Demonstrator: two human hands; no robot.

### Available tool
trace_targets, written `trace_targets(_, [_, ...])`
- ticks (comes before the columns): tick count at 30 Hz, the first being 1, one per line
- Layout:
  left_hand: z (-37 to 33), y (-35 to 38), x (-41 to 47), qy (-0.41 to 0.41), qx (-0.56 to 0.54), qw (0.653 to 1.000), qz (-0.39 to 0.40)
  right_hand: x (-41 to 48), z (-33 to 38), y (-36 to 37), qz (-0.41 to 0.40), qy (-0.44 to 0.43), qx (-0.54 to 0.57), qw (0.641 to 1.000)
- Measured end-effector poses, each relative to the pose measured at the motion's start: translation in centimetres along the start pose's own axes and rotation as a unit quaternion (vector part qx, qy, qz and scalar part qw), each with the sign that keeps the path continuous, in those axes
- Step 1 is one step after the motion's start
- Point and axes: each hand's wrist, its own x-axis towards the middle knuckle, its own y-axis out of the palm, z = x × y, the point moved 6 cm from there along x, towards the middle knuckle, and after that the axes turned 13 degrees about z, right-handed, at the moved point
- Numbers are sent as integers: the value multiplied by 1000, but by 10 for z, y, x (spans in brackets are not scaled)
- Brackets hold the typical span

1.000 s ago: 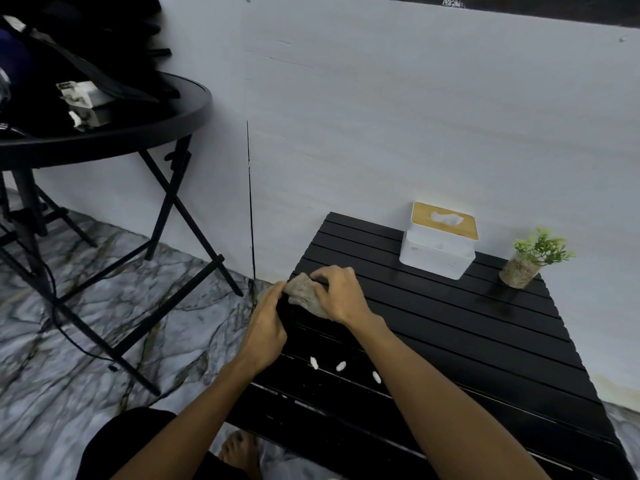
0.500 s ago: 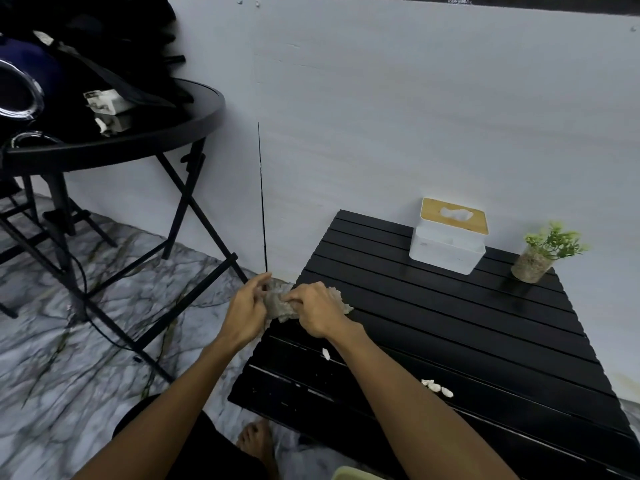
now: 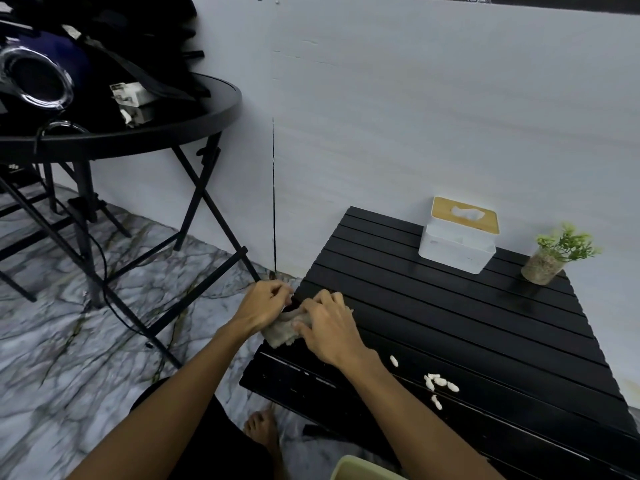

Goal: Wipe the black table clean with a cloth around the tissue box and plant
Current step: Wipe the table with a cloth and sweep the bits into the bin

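- Black slatted desk stands against a pale wall, seen from the head camera looking down over both forearms.
- Grey, crumpled cloth sits at the desk's near left corner, partly over the edge, caught between both hands.
- Left hand is beside the desk's edge, its fingers curled and pinching the cloth's left side.
- Right hand lies over the cloth from the right, its fingers bent round it and gripping it.
- White tissue box with a wooden lid stands at the far side of the desk, near the wall.
- Plant, a small green sprig in a round pot, stands just right of the box, apart from it.
- Small white bits lie scattered on the slats near the right forearm.
- Round desk at far left carries dark bags and a white plug.
- Marble floor shows below, with a bare foot by the desk's near edge.
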Motion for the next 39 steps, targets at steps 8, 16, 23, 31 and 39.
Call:
trace_targets(8, [2, 5, 5, 11, 18, 1000, 2, -4, 20, 13, -39, -109, 94, 989])
trace_targets(16, [8, 10, 6, 48, 65, 997, 20, -27, 9, 8, 39, -191, 94, 976])
trace_targets(23, [10, 12, 1, 104, 112, 988, 9, -45, 21, 15, 10, -198, 21, 980])
trace_targets(31, [12, 23, -4, 109, 150, 983, -5, -49, 21, 2, 98, -223, 44, 969])
trace_targets(39, [16, 25, -5, 128, 177, 976, -7, -49, 24, 10, 38, -225, 41, 973])
